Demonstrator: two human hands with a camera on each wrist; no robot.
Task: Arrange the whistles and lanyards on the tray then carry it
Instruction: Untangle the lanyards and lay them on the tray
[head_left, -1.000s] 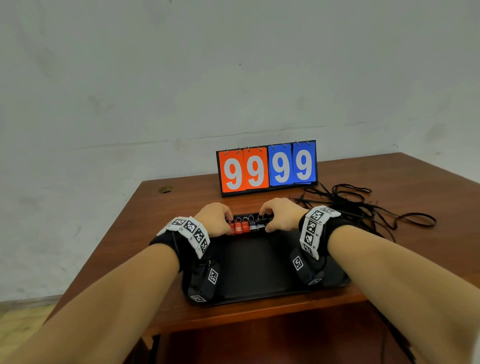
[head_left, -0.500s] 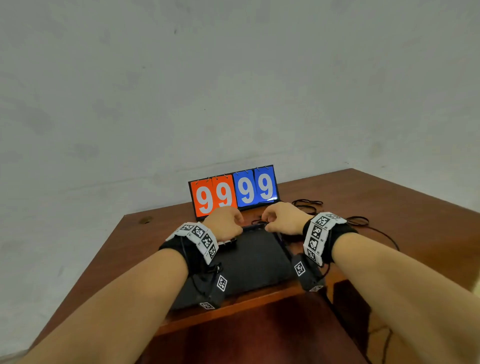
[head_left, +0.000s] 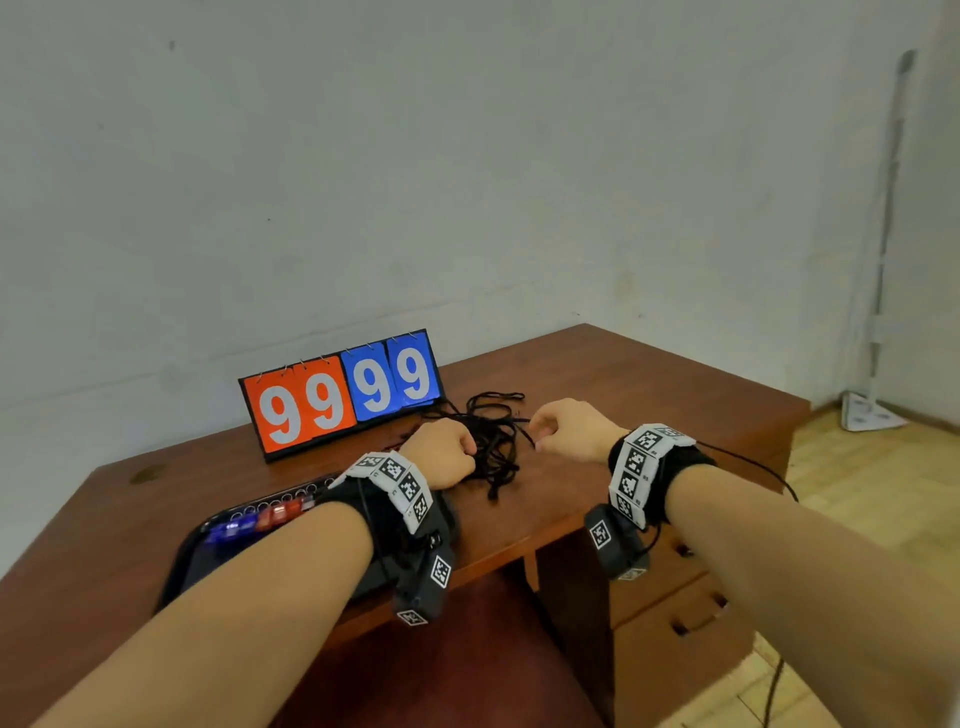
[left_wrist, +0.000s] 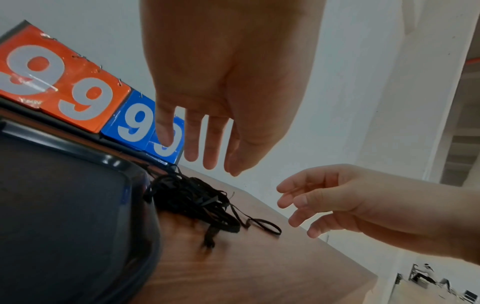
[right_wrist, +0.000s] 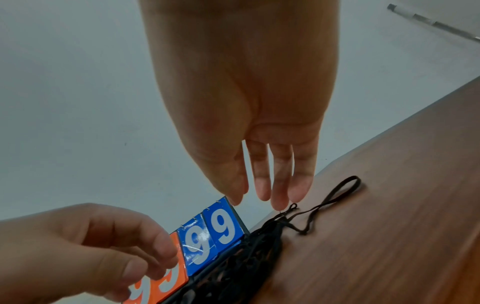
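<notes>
A black tray (head_left: 208, 556) lies at the table's near left, with a row of blue and red whistles (head_left: 260, 519) along its far rim. A tangle of black lanyards (head_left: 493, 441) rests on the table to the tray's right. My left hand (head_left: 441, 452) hovers at the pile's left side; in the left wrist view its fingers (left_wrist: 210, 156) hang straight and hold nothing. My right hand (head_left: 566, 426) hovers at the pile's right. In the right wrist view its fingertips (right_wrist: 279, 201) point down just above a lanyard loop (right_wrist: 337, 195), gripping nothing.
A flip scoreboard (head_left: 343, 395) reading 99 99 stands behind the lanyards, near the wall. The brown table (head_left: 649, 384) ends at a corner on the right, with drawers (head_left: 675, 608) below its front edge. A white stand (head_left: 872, 410) is on the floor at far right.
Both hands have left the whistles on the tray and moved right to the lanyard pile. The head view has swung right, so the tray now sits lower left.
</notes>
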